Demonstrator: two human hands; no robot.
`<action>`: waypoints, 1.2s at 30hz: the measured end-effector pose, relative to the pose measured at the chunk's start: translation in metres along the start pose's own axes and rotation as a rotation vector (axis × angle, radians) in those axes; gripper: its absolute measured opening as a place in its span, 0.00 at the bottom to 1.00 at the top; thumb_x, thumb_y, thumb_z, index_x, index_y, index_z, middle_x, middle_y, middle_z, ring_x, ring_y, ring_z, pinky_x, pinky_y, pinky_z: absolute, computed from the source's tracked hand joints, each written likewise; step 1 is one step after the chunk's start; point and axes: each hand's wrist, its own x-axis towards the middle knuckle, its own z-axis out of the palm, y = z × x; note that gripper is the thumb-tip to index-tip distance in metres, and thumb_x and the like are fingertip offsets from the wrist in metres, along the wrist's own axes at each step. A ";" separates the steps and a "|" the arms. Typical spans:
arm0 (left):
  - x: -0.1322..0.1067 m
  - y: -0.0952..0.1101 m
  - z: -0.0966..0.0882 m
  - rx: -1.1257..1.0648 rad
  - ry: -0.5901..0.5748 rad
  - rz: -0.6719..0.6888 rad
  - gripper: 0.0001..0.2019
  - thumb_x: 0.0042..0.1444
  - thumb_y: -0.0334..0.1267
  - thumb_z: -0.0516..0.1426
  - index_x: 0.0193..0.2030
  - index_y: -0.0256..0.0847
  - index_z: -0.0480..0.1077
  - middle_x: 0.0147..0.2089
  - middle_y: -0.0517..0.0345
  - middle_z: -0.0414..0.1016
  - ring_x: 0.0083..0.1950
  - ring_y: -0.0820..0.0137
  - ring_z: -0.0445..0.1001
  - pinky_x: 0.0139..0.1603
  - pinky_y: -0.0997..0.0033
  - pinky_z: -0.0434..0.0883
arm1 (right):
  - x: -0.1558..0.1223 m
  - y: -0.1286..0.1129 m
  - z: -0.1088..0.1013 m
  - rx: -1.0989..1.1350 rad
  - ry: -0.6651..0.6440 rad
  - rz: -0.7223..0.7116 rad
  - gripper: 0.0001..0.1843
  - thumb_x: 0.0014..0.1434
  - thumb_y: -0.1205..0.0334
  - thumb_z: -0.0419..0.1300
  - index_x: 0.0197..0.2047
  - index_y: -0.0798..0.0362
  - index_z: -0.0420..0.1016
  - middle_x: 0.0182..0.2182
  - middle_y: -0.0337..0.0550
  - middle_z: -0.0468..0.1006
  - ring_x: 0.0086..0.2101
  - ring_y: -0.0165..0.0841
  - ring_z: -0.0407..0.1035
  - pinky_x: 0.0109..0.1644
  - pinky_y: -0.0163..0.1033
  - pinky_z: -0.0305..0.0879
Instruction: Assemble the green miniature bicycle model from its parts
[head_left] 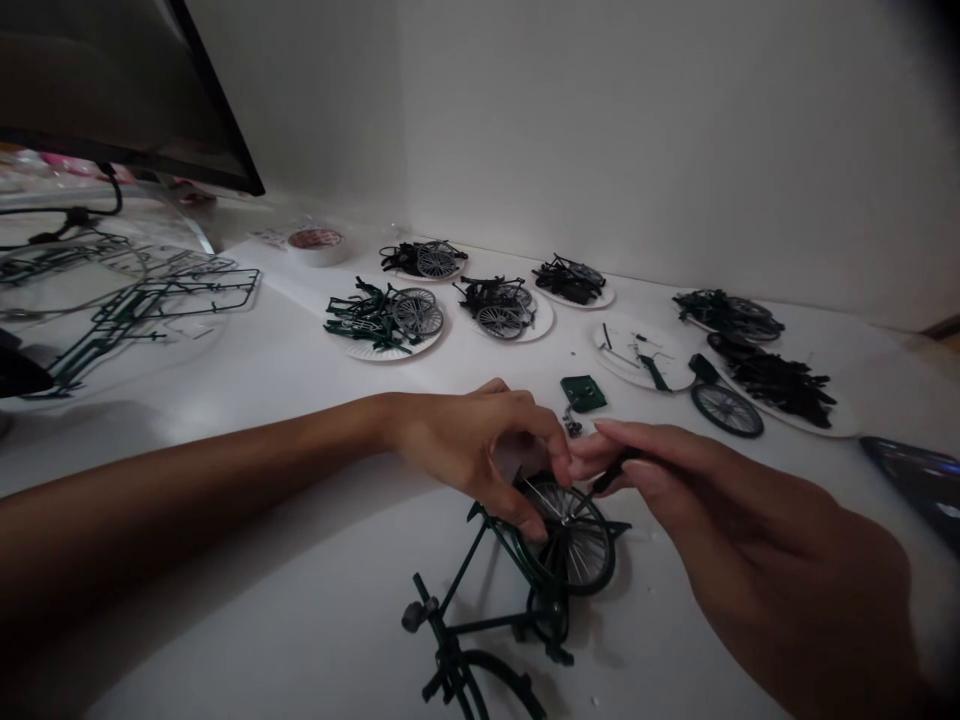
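As the worktop (225,440) is looked across from the head camera, a dark green model bicycle (480,620) is seen just below both hands, its frame tilted and its lower wheel cut off by the bottom of the view. Its upper wheel (574,535) is grasped by the left hand (465,450), with the fingers curled over the rim. A pale scrap is seen behind those fingers, but what it is cannot be told. A small dark tool (611,472) is pinched between the thumb and fingers of the right hand (720,500), its tip held just beside the same wheel; whether contact is made cannot be told.

Paper plates (382,350) are set out beyond the hands, with black and green parts and spoked wheels heaped on them. A loose wheel (727,410) is laid beside the rightmost plate. A green piece (583,393) is placed just past the hands. A roll of tape (316,245) is stood near the back wall. Green frame shapes (172,310) are seen through clear plastic at left, under a monitor (127,90). A phone (911,490) is lying at the right edge.
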 end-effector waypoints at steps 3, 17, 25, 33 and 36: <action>0.000 0.001 0.000 -0.005 -0.011 0.015 0.20 0.53 0.49 0.69 0.48 0.44 0.73 0.50 0.58 0.79 0.58 0.61 0.71 0.68 0.59 0.51 | 0.001 -0.001 0.003 -0.065 0.062 0.048 0.09 0.66 0.58 0.63 0.47 0.35 0.80 0.36 0.28 0.86 0.36 0.30 0.82 0.42 0.31 0.80; 0.000 0.002 -0.002 0.010 -0.020 0.013 0.21 0.53 0.51 0.69 0.50 0.45 0.74 0.48 0.60 0.77 0.56 0.61 0.68 0.64 0.61 0.55 | 0.000 -0.005 0.011 0.062 0.155 0.016 0.11 0.61 0.67 0.68 0.43 0.41 0.79 0.36 0.27 0.83 0.33 0.24 0.77 0.42 0.29 0.75; -0.002 0.000 -0.001 0.033 -0.007 -0.034 0.23 0.52 0.50 0.69 0.53 0.48 0.74 0.50 0.57 0.74 0.58 0.58 0.65 0.62 0.61 0.58 | -0.003 0.001 0.007 0.067 -0.013 -0.105 0.18 0.67 0.71 0.59 0.56 0.42 0.76 0.41 0.32 0.85 0.38 0.27 0.80 0.48 0.33 0.77; -0.002 0.003 0.000 0.047 -0.013 -0.105 0.24 0.52 0.52 0.69 0.54 0.49 0.74 0.49 0.55 0.71 0.58 0.57 0.63 0.59 0.61 0.60 | -0.002 0.000 0.009 -0.106 0.096 -0.172 0.11 0.64 0.65 0.65 0.50 0.44 0.78 0.39 0.33 0.87 0.35 0.27 0.81 0.42 0.30 0.79; -0.002 0.004 -0.001 0.049 -0.013 -0.097 0.24 0.52 0.52 0.69 0.52 0.47 0.73 0.49 0.56 0.72 0.57 0.58 0.63 0.57 0.62 0.61 | -0.005 -0.001 0.004 0.044 -0.012 -0.143 0.18 0.67 0.71 0.59 0.56 0.44 0.75 0.42 0.31 0.86 0.39 0.25 0.81 0.49 0.29 0.77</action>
